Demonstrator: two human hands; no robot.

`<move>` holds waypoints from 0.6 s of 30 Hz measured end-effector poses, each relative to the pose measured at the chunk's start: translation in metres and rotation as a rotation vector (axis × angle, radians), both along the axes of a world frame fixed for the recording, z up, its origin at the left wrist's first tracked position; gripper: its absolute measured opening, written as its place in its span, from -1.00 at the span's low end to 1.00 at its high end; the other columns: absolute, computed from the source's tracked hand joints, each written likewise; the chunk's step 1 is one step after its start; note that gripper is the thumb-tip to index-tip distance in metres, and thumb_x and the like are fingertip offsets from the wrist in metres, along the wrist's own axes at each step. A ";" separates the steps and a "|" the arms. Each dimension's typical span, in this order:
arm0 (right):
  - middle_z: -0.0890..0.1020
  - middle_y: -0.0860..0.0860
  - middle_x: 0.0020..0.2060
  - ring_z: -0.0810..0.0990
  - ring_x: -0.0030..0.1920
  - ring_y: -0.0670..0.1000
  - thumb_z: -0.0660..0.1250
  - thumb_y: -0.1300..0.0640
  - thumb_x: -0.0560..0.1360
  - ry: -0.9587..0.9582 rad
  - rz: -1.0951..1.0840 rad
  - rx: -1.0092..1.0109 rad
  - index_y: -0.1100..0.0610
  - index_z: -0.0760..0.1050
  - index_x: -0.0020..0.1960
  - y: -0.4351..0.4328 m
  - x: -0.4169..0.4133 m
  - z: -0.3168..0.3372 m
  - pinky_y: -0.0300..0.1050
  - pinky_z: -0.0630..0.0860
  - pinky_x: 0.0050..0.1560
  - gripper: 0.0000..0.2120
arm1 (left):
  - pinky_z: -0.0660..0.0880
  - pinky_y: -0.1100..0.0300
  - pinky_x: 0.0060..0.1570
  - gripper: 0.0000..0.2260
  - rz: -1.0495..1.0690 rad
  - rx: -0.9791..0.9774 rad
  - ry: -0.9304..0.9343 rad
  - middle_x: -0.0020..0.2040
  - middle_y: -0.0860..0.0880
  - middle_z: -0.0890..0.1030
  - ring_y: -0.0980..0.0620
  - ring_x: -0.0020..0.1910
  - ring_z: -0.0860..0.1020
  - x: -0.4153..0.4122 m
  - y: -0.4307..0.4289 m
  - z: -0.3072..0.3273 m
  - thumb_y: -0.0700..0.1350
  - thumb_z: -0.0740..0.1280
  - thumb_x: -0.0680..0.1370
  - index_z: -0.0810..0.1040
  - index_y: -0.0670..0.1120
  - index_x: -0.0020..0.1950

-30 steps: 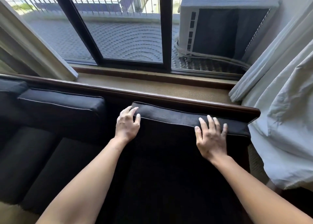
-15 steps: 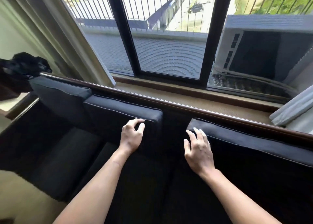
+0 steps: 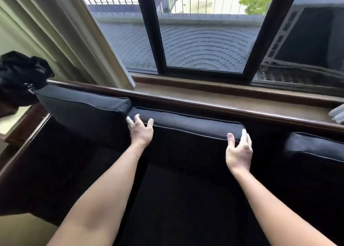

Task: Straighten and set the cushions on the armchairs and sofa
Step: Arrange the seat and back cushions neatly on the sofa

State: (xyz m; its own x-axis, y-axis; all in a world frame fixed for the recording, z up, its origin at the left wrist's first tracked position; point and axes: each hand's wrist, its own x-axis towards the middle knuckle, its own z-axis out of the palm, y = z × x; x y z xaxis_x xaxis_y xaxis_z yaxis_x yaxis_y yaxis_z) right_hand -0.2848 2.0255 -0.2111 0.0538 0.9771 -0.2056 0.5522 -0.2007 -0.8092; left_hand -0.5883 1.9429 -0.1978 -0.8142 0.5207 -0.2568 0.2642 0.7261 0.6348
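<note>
Three black back cushions with pale piping lean against the dark wooden back rail of the sofa (image 3: 204,106). My hands are at the two top corners of the middle cushion (image 3: 189,123). My left hand (image 3: 140,129) has spread fingers touching its top left corner, by the seam with the left cushion (image 3: 81,106). At its top right corner is my right hand (image 3: 239,148), fingers apart and curved around the corner; whether it grips is unclear. The right cushion (image 3: 314,147) stands apart, with a dark gap between it and the middle one. Black seat cushions (image 3: 178,204) lie below my arms.
A window with black frames (image 3: 149,31) and a brown sill (image 3: 214,87) runs behind the sofa. A pale green curtain (image 3: 61,33) hangs at the left. A crumpled black cloth (image 3: 20,74) sits on the sofa's left end. White fabric (image 3: 337,113) shows at the right edge.
My view and both hands have shifted left, from the right cushion to the middle one. My left hand moved to its left corner and my right hand to its right corner.
</note>
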 end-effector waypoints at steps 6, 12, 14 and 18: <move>0.34 0.26 0.52 0.37 0.48 0.25 0.21 0.03 0.69 0.052 -0.216 0.026 0.23 0.21 0.60 0.011 -0.021 -0.020 -0.03 0.25 0.45 -0.45 | 0.38 -0.10 0.45 -0.02 0.079 -0.038 0.016 0.55 -0.29 0.20 -0.30 0.52 0.33 -0.040 0.004 -0.012 0.31 0.49 0.52 0.14 -0.22 0.68; 0.43 0.27 0.44 0.45 0.39 0.29 0.23 -0.08 0.67 0.051 -0.287 0.034 0.19 0.23 0.57 0.010 -0.022 -0.034 -0.01 0.34 0.33 -0.43 | 0.39 -0.07 0.44 0.06 0.129 0.036 0.049 0.49 -0.20 0.34 -0.23 0.50 0.37 -0.051 -0.002 -0.024 0.42 0.55 0.36 0.32 -0.23 0.60; 0.52 0.22 0.33 0.54 0.25 0.28 0.20 -0.19 0.66 0.066 -0.318 0.000 0.15 0.24 0.53 0.008 -0.018 -0.038 0.01 0.40 0.20 -0.41 | 0.41 0.03 0.38 -0.07 0.163 0.110 -0.048 0.46 -0.16 0.39 -0.17 0.44 0.44 -0.056 -0.004 -0.027 0.37 0.58 0.38 0.38 -0.12 0.56; 0.57 0.11 0.02 0.51 -0.04 0.15 0.10 -0.19 0.69 0.076 -0.398 -0.023 0.13 0.32 0.47 0.011 -0.007 -0.040 -0.08 0.34 0.02 -0.50 | 0.39 0.12 0.19 -0.27 0.217 0.284 -0.316 0.37 -0.03 0.49 -0.06 0.30 0.50 -0.053 -0.011 -0.033 0.25 0.59 0.44 0.34 0.10 0.49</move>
